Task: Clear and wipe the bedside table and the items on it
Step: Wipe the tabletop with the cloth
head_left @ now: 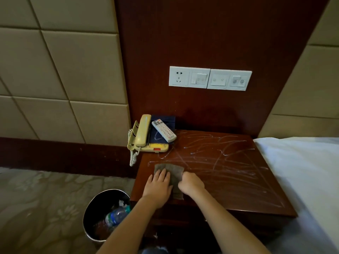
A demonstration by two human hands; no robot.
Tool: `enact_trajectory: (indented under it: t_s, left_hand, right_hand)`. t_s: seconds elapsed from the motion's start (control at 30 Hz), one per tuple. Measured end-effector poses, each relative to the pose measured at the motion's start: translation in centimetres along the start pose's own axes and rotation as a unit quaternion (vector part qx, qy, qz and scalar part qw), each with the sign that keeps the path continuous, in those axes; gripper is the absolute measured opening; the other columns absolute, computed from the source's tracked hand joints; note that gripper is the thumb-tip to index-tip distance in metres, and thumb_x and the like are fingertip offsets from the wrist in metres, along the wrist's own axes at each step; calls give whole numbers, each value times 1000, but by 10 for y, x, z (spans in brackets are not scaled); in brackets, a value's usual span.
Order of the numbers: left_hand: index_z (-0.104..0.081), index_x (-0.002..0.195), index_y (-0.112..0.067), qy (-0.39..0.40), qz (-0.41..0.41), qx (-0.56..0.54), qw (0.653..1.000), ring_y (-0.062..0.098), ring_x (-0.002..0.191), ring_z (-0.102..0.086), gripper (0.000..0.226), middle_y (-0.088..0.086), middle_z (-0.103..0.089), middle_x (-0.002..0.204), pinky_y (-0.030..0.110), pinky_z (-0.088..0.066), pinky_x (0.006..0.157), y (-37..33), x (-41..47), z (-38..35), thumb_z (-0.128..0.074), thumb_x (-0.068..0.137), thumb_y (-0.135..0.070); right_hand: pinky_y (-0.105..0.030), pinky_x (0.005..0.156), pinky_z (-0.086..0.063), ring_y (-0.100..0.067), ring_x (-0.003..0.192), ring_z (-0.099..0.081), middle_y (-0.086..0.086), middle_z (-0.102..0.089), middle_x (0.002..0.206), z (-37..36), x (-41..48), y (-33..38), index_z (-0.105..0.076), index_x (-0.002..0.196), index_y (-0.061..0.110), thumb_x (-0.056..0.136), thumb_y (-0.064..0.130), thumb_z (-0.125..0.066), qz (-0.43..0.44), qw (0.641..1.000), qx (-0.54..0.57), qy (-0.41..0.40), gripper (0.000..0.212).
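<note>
Dark reddish wood makes up the bench (229, 173), and its top is covered with pale scribbled streaks that run from the back edge to the front right corner. A grey-brown cloth (170, 171) lies flat on the front left part of the top, reaching to the near edge. The left hand (158, 182) rests on the cloth, palm down, fingers spread and extended, pressing rather than gripping. The right hand (190, 183) sits just beside it, fingers curled shut and pinching the cloth's right edge.

At the back left corner of the bench stands a cream phone (145, 138), its handset in the cradle and its coiled cord hanging off the left side. A dark blue folder (163, 123) lies on the phone, leaning against the wood wall panel, and a white remote (163, 130) lies tilted on the folder.

On the wall panel above is a white strip of switches (210, 78) with a socket at its left end. A white bed (302, 171) touches the bench on the right. On the patterned carpet (45, 198) left of the bench stands a round bin (91, 211), holding a plastic bottle (116, 216) and crumpled waste.
</note>
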State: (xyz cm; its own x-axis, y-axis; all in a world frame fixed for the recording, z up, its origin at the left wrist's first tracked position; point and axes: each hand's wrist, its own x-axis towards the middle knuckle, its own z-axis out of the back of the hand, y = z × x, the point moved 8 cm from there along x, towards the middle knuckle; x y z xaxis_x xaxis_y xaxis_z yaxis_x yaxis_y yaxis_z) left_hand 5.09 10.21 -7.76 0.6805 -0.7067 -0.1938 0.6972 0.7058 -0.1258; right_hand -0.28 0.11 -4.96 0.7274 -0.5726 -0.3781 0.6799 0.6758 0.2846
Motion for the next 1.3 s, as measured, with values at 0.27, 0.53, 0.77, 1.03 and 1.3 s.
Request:
enact_trajectory:
  t_s: [0.27,0.53,0.77,1.03,1.3]
  left_hand:
    - [-13,152,-15,-55,-50,22,997,23,147,-5,56,4,-10,159,43,-4,119,-63,-25,4,-24,102,-40]
    - [12,150,-10,-14,-67,86,994,19,145,17,59,6,18,157,38,9,117,-106,-19,-32,-7,103,-40]
    - [13,149,-13,-20,-98,86,991,17,144,19,59,4,19,157,37,12,116,-155,-3,-31,-6,102,-42]
    - [13,150,-11,1,-197,82,977,18,144,19,60,4,19,157,39,12,116,-325,24,-55,-8,102,-40]
    - [22,147,-10,8,-241,156,958,19,143,22,69,5,26,155,37,12,115,-323,20,-60,-22,101,-38]
  right_hand:
    - [-42,97,-40,-30,124,-44,-11,-46,136,17,-43,-54,-44,131,15,90,20,-57,-45,986,-147,-59,44]
    - [-37,120,-2,-16,148,-2,-1,-4,162,-22,-43,-81,-8,154,15,99,14,-34,171,980,-87,-55,60]
    - [-51,115,12,-17,148,8,3,1,162,-8,-37,-136,-2,154,17,100,21,-36,128,978,-136,-93,63]
    - [-52,116,6,-17,148,0,6,-11,160,43,-57,-291,-13,153,21,100,26,-31,-26,984,-139,-109,57]
    - [-48,119,1,-27,141,-26,-6,-49,141,53,-45,-264,-52,133,17,100,29,-38,-42,974,-210,-80,38]
